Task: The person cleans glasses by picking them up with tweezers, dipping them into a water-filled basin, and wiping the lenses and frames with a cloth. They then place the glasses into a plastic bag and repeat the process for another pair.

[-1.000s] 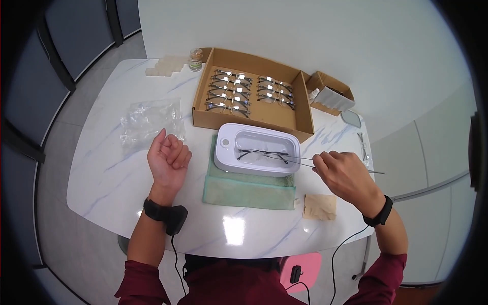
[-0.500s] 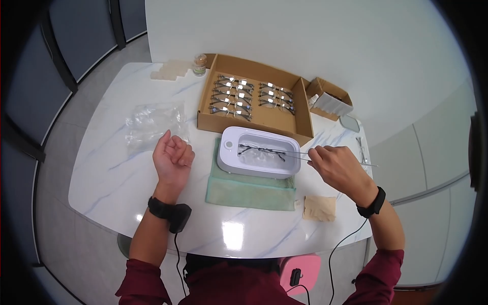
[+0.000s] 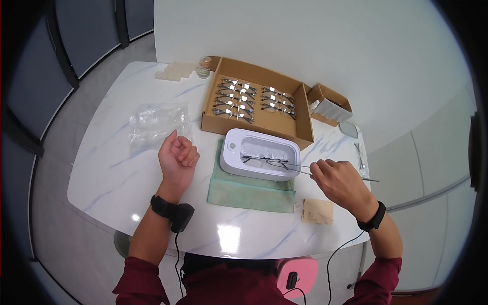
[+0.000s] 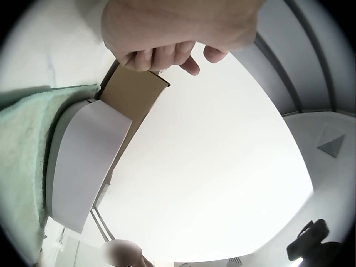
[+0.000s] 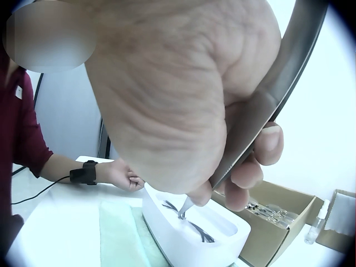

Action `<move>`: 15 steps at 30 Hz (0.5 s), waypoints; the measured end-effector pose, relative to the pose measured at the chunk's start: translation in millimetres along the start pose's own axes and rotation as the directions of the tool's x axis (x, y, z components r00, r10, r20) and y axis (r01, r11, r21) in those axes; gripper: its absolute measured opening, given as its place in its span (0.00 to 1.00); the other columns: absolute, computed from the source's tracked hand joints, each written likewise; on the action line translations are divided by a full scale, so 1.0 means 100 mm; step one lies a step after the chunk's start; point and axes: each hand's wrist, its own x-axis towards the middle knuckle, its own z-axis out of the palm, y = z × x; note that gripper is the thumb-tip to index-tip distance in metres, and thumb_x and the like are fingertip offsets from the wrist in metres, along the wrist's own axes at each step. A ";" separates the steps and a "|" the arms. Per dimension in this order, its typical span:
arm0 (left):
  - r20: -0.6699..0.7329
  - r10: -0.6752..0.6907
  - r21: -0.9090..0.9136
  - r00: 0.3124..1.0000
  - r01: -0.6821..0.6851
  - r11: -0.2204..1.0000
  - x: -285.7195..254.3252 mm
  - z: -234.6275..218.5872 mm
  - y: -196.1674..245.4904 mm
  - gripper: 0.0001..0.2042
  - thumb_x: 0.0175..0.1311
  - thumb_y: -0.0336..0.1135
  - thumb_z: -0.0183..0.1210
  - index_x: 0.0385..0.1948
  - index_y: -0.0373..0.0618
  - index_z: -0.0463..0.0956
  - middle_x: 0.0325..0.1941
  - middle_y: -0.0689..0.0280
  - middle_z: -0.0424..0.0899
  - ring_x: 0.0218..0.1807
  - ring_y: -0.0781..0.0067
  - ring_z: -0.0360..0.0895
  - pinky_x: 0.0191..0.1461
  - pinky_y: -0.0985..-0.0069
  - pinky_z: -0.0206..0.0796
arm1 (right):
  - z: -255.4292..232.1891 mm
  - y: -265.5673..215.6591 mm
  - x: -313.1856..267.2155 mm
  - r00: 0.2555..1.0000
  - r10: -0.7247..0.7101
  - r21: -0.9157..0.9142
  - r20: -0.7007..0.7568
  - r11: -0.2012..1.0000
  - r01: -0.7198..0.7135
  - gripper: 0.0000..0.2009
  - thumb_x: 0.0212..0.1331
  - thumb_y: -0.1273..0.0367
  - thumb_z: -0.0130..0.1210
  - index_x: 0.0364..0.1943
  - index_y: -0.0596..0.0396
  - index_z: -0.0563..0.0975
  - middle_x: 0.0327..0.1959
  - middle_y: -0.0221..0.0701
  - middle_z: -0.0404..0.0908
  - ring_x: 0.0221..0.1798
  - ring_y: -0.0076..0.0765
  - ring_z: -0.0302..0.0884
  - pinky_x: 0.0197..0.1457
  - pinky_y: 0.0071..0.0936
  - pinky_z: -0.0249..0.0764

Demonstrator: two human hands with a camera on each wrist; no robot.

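My right hand (image 3: 339,184) holds long metal tweezers (image 5: 297,55) beside the right end of a white ultrasonic cleaner (image 3: 231,162). The tweezer tips reach over the cleaner's basin to a pair of dark-framed glasses (image 3: 274,161), which they grip near the bridge in the right wrist view. Clear liquid with ripples shows in the basin around the glasses. Left of the cleaner, my left hand (image 3: 179,155) is raised palm up above the table, fingers loosely curled and holding nothing.
Behind the cleaner stands a cardboard box (image 3: 274,124) with two rows of glasses. A green towel (image 3: 249,195) lies under the cleaner. A tan cloth (image 3: 317,211) is at the right front, a clear plastic bag (image 3: 157,122) at the left. A smaller box (image 3: 330,104) stands back right.
The glasses in the tweezers moved toward the basin's far side, then back toward its near side. My right hand moved with them. The left hand keeps its pose.
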 end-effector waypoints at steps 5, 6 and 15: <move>0.015 -0.014 0.000 1.000 0.014 1.000 0.02 -0.04 -0.04 0.20 0.73 0.47 0.47 0.19 0.48 0.70 0.11 0.74 0.54 0.13 0.79 0.51 0.22 0.76 0.49 | 0.05 0.07 0.03 1.000 -0.007 0.048 0.004 0.999 0.007 0.06 0.54 0.74 0.55 0.34 0.57 0.71 0.26 0.30 0.72 0.29 0.30 0.78 0.27 0.28 0.74; 0.010 -0.023 -0.005 1.000 0.023 1.000 0.02 -0.04 -0.04 0.20 0.73 0.47 0.46 0.19 0.48 0.70 0.11 0.75 0.54 0.13 0.79 0.51 0.22 0.76 0.49 | 0.08 0.08 0.05 1.000 -0.009 0.064 -0.008 0.998 0.010 0.06 0.55 0.75 0.55 0.35 0.58 0.72 0.26 0.30 0.73 0.29 0.31 0.79 0.28 0.28 0.74; 0.027 -0.017 0.024 0.999 0.016 1.000 0.00 -0.03 -0.06 0.20 0.73 0.47 0.46 0.20 0.47 0.71 0.11 0.74 0.55 0.13 0.79 0.51 0.22 0.76 0.50 | 0.12 0.10 0.16 0.998 0.047 0.021 -0.031 0.999 -0.047 0.06 0.55 0.75 0.56 0.35 0.57 0.72 0.26 0.30 0.74 0.29 0.31 0.79 0.28 0.29 0.75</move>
